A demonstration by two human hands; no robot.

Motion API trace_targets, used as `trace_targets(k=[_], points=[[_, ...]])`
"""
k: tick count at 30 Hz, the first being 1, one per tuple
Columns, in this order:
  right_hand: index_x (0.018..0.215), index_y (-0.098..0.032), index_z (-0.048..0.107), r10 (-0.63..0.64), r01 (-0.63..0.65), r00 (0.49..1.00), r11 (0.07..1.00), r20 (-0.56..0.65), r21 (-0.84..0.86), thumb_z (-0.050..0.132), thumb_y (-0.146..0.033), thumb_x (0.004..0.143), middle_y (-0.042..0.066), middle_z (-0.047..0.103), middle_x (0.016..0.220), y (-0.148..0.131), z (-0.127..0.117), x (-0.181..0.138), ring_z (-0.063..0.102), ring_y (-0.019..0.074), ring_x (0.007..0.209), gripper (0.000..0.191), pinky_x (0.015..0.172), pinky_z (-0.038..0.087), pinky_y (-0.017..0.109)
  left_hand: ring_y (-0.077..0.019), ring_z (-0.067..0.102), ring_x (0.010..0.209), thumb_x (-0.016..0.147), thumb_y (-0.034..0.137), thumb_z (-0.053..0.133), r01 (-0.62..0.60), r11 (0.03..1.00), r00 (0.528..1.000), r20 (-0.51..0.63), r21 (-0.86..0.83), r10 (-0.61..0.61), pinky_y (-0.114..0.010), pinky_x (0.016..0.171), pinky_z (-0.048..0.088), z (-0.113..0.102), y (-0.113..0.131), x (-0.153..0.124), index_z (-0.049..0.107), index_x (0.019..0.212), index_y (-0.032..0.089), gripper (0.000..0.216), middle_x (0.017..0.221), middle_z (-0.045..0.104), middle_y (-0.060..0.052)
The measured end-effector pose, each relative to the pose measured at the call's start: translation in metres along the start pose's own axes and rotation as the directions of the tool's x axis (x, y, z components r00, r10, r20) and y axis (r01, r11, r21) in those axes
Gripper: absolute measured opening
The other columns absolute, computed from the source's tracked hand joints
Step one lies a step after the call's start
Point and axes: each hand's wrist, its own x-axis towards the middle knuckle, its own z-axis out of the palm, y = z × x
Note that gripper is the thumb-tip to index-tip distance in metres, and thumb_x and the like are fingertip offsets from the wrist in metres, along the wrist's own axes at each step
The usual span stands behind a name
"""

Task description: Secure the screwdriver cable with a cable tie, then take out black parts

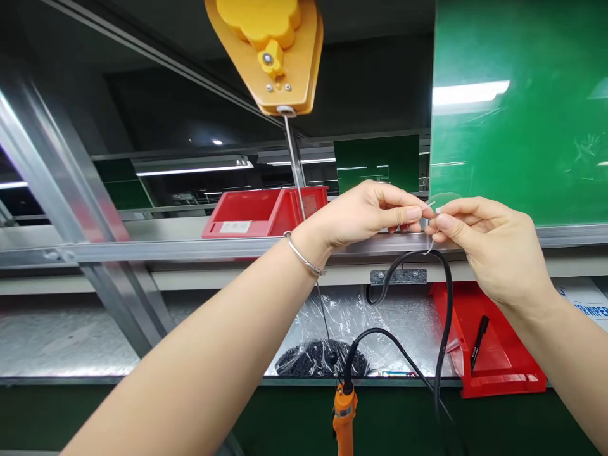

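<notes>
Both of my hands meet in front of the metal rail, pinching a thin whitish cable tie (431,244). My left hand (375,212) comes from the left, with thumb and forefinger closed on one part of it. From the right, my right hand (479,231) grips it with thumb and fingertips, almost touching the left. The tie's lower part runs down to a black cable (449,297), which hangs in a loop just below the fingers. The fingertips partly hide the tie. The cable leads to an orange electric screwdriver (344,418) hanging at the bottom.
A yellow spring balancer (280,57) hangs overhead, its wire passing behind my left wrist. A red bin (251,212) stands behind the aluminium rail (190,249). Below are a clear plastic bag (327,316) of small black parts and another red bin (503,354) with a black pen (479,342).
</notes>
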Motion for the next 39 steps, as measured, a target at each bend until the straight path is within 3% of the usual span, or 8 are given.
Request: trace_targets(k=[7,18,39], points=[[0.086,-0.019,0.070,-0.059,0.063,0.997,0.996,0.057,-0.056,0.077,-0.028,0.081,0.001,0.069,0.078,0.010,-0.008,-0.005,0.068,0.0139,0.069,0.013,0.066,0.062,0.025,-0.0180,0.067,0.077,0.075,0.032,0.077,-0.001,1.000,1.000,-0.003,-0.001,0.001,-0.024,0.069,0.055,0.001,0.003,-0.002,0.077,0.080,0.015,0.018,0.069,0.069,-0.004],[0.085,-0.022,0.071,-0.151,0.160,0.986,0.972,0.065,-0.174,0.074,-0.025,0.084,0.001,0.070,0.084,0.010,-0.004,-0.009,0.068,0.0140,0.071,0.004,0.067,0.062,0.025,-0.0142,0.065,0.067,0.080,0.018,0.068,0.035,0.999,0.998,0.051,0.005,-0.036,-0.021,0.064,0.052,0.004,0.009,-0.004,0.074,0.067,0.012,0.016,0.062,0.062,-0.001],[0.086,-0.023,0.072,-0.247,0.249,0.968,0.936,0.040,-0.250,0.072,-0.020,0.084,-0.001,0.070,0.081,0.011,-0.003,-0.011,0.065,0.0121,0.065,0.004,0.063,0.061,0.024,-0.0133,0.064,0.065,0.081,0.017,0.068,0.036,0.999,0.999,0.004,0.009,-0.036,-0.021,0.061,0.049,0.003,0.008,-0.004,0.076,0.071,0.012,0.014,0.060,0.062,0.000]])
